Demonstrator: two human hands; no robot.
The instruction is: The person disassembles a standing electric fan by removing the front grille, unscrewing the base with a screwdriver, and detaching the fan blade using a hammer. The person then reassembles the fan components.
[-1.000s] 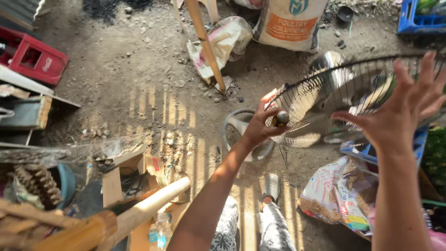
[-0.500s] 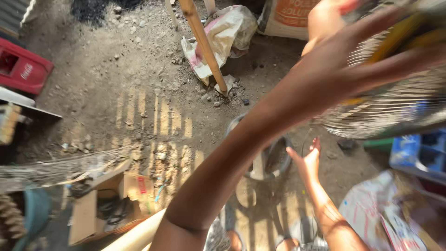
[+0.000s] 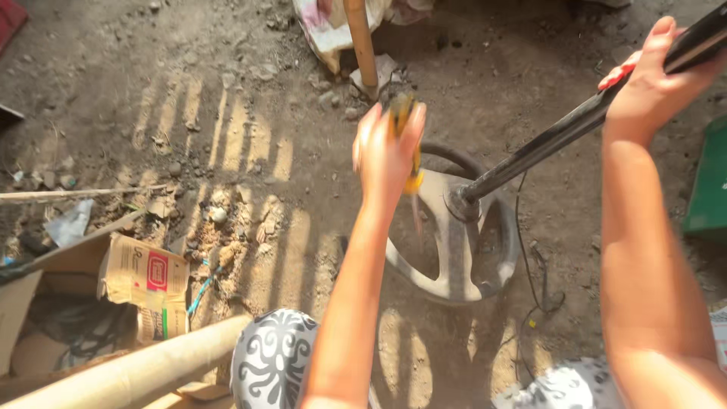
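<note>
Your right hand [image 3: 651, 83] is wrapped around the black pole [image 3: 560, 136] of a fan stand, gripping it near the upper right of the frame; the pole slants down to its round base [image 3: 454, 242], which sits on the dirt floor [image 3: 227, 91] right of centre. Your left hand [image 3: 386, 151] is closed on a yellow-handled screwdriver [image 3: 405, 144], held above the base with the tip pointing down.

The pole leans, so if your grip slips the stand could tip or swing. The screwdriver tip hangs close to your forearm and knee [image 3: 276, 363]; a slip could jab you. A thin black cord [image 3: 530, 265] trails beside the base and could snag. A wooden post [image 3: 362, 42] stands just above, a torn cardboard box [image 3: 144, 276] and a cardboard tube [image 3: 129, 371] crowd the lower left.
</note>
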